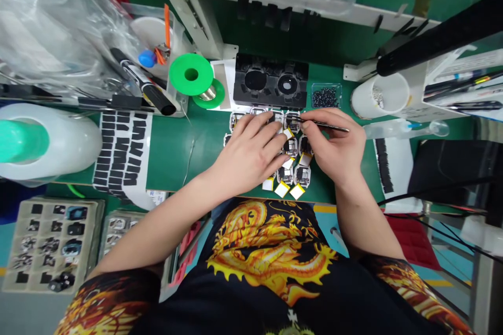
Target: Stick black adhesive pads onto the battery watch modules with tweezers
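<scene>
Several small metal-framed electronic modules (293,159), each with a yellow-wrapped pouch cell, lie in rows on the green bench mat (173,146). My left hand (251,154) rests on the left part of the group, fingers curled and pressing down on the modules. My right hand (340,146) is closed in a pinch on thin metal tweezers (324,124), whose tip points left onto a module in the back row (293,121). Many modules are hidden under both hands.
A black two-socket fixture (271,82) stands just behind the modules, a small tray of dark screws (325,97) and a white cup (383,97) to its right. Green tape spools (192,76), a sheet of black pads (121,152), a white bottle (43,141) and parts trays (51,243) fill the left.
</scene>
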`<state>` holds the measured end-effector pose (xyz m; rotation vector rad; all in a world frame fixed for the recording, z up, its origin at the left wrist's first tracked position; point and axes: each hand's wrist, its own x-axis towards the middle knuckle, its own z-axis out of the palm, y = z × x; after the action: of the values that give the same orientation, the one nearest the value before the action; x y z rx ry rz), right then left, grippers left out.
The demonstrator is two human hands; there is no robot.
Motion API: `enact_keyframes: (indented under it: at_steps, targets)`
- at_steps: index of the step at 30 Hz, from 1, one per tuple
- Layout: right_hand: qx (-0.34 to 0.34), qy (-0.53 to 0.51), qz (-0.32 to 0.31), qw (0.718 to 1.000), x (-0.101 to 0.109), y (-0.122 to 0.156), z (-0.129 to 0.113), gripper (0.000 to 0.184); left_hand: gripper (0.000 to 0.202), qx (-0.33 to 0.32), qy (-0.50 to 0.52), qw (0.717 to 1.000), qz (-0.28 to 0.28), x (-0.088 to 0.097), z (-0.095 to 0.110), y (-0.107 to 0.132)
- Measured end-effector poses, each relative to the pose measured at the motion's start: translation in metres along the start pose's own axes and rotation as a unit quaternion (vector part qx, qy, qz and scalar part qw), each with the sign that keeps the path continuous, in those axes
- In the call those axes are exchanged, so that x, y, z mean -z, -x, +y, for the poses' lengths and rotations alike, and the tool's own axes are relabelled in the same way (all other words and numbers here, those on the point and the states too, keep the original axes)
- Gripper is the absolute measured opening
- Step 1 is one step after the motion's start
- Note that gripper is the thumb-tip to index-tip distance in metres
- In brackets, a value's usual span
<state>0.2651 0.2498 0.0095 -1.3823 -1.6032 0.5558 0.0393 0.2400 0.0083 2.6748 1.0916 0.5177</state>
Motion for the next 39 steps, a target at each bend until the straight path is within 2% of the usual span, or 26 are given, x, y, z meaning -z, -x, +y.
enact_keyframes:
  at_steps: [3, 6, 15, 28, 33, 39]
  targets:
    - [-0.006, -0.011, -0.013, 1.0, 0.0, 0.0, -0.001, 0.012, 0.035, 0.004, 0.005, 1.0, 0.009, 0.003, -0.002, 0.002]
    - [0.017, -0.019, -0.043, 0.999, 0.0, 0.002, 0.0, 0.014, 0.032, 0.01, -0.01, 1.0, 0.014, 0.005, -0.002, 0.007]
    - [0.07, -0.02, -0.079, 0.994, -0.005, 0.005, 0.0, 0.017, 0.034, 0.001, -0.037, 0.999, 0.031, -0.002, -0.002, 0.018]
    - [0.091, -0.003, -0.088, 0.992, -0.007, 0.006, 0.002, 0.016, 0.037, 0.0, -0.017, 0.999, 0.037, -0.002, -0.005, 0.016]
    - [0.143, 0.027, -0.083, 0.986, -0.007, 0.01, 0.004, 0.016, 0.041, 0.001, -0.011, 0.999, 0.044, -0.003, -0.007, 0.015]
    - [0.19, 0.07, -0.095, 0.975, -0.007, 0.014, 0.006, 0.021, 0.038, 0.013, 0.005, 1.0, 0.021, -0.002, -0.006, 0.014]
